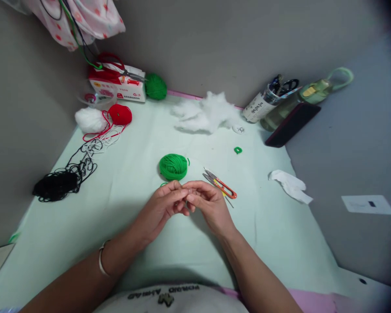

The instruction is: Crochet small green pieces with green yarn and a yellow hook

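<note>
My left hand and my right hand meet over the middle of the table, fingertips pressed together. Whatever they pinch is too small and too covered by the fingers to make out. Just beyond them sits a ball of green yarn, and a short bit of green strand shows beside my left fingers. To the right of my right hand lie orange-handled thread snips, points away from me, with a thin yellow-handled tool partly under them. Farther right is a small green crocheted ring.
Black yarn, white yarn and red yarn lie at left. Behind are a tissue box with red scissors, another green ball and white stuffing. A pen cup, bottle, phone and crumpled tissue stand or lie right.
</note>
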Tool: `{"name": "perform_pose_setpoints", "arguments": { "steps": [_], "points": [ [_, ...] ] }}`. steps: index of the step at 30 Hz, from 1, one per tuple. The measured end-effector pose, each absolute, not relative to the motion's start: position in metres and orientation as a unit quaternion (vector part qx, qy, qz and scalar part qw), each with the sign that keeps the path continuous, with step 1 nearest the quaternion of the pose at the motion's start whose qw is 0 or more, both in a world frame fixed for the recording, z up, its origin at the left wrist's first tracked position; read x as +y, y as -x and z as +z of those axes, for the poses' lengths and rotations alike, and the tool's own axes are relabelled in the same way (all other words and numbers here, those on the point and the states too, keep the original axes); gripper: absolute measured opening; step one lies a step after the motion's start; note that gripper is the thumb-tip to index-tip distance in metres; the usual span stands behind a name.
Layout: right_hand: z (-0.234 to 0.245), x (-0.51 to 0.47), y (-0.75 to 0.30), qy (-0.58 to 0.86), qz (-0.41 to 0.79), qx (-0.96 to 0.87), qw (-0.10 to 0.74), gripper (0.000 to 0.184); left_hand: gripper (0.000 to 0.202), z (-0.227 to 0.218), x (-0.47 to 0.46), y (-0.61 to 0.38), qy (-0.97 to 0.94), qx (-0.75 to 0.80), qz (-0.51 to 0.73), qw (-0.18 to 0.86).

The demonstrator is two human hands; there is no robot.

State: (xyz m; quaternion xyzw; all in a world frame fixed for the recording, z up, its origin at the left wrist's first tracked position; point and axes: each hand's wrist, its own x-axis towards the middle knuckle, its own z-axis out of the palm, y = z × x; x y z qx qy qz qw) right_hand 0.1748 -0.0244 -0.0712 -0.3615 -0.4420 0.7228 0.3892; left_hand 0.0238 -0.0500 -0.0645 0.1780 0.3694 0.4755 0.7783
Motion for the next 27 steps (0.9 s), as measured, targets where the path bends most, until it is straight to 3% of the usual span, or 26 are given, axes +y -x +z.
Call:
{"name": "perform_pose_setpoints", "arguments": {
  "steps": [20, 27],
  "points": [
    [-0.065, -0.024, -0.178, 0.362, 0.721, -0.435, 0.400, 0.025, 0.023, -0.062, -0.051, -0.026, -0.209, 0.368, 0.491, 0.762],
    [-0.059, -0.028, -0.181, 0.415, 0.504, -0.622, 0.432, 0.015, 0.026, -0.061, -0.053, -0.024, -0.250, 0.397, 0.483, 0.739]
  ]
}}
